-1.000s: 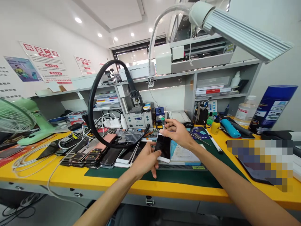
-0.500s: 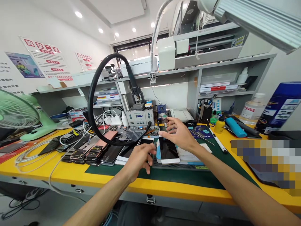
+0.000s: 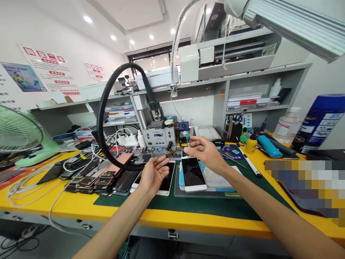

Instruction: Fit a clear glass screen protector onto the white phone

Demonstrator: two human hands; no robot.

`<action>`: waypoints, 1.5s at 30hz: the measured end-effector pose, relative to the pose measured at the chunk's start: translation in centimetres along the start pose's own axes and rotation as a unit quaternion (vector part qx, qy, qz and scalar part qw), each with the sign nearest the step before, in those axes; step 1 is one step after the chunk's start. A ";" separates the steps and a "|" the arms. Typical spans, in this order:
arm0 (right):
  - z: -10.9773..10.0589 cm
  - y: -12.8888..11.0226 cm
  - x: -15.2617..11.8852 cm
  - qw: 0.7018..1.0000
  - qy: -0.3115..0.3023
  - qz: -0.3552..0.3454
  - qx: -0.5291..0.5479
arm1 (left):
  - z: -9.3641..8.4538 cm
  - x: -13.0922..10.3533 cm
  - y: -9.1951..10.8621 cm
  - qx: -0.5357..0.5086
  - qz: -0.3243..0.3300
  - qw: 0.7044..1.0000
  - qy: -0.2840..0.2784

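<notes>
My left hand (image 3: pixel 154 175) is turned palm up with its fingers stretched out, over a white-framed tablet (image 3: pixel 168 180). A thin brown strip (image 3: pixel 171 154) shows just beyond its fingertips; whether they touch it I cannot tell. My right hand (image 3: pixel 203 151) hovers above the far end of a white phone (image 3: pixel 192 176) with a dark screen. Its fingers are curved, with a gap to the thumb. A small clear bottle with a green top (image 3: pixel 188 138) shows by those fingertips, apparently behind them. The phone rests on a light-blue and white stack (image 3: pixel 215 178) over a dark perforated mat (image 3: pixel 183 194).
Several used phones (image 3: pixel 107 180) are piled at the left beside white cables (image 3: pixel 35 180). A black hose (image 3: pixel 101 111) loops up from a grey hot-air station (image 3: pixel 160 136). To the right lie tweezers (image 3: pixel 231 156), a white pen (image 3: pixel 250 162) and a yellow bottle (image 3: pixel 251 144).
My left hand has moved slightly left and turned from palm down to palm up. My right hand stays near the phone's far end. The view has shifted slightly.
</notes>
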State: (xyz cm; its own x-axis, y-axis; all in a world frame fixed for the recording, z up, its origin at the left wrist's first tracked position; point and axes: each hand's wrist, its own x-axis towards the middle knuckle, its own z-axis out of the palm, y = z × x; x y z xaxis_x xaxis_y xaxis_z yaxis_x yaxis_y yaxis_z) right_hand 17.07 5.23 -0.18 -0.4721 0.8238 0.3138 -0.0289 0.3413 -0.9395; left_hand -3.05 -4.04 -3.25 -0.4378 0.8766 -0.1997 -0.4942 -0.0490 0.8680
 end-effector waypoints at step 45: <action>-2.2 0.0 0.7 0.999 -0.010 0.018 0.049 | 7.3 4.1 1.2 0.016 0.011 0.985 -0.172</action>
State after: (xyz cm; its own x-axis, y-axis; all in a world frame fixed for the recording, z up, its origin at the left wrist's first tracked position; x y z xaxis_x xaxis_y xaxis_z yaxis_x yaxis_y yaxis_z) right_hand 18.66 6.85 0.32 -0.4910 0.8254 0.2787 -0.0982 0.2655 -0.9591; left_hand 0.06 2.97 0.34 -0.1659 0.9859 -0.0194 -0.4609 -0.0602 0.8854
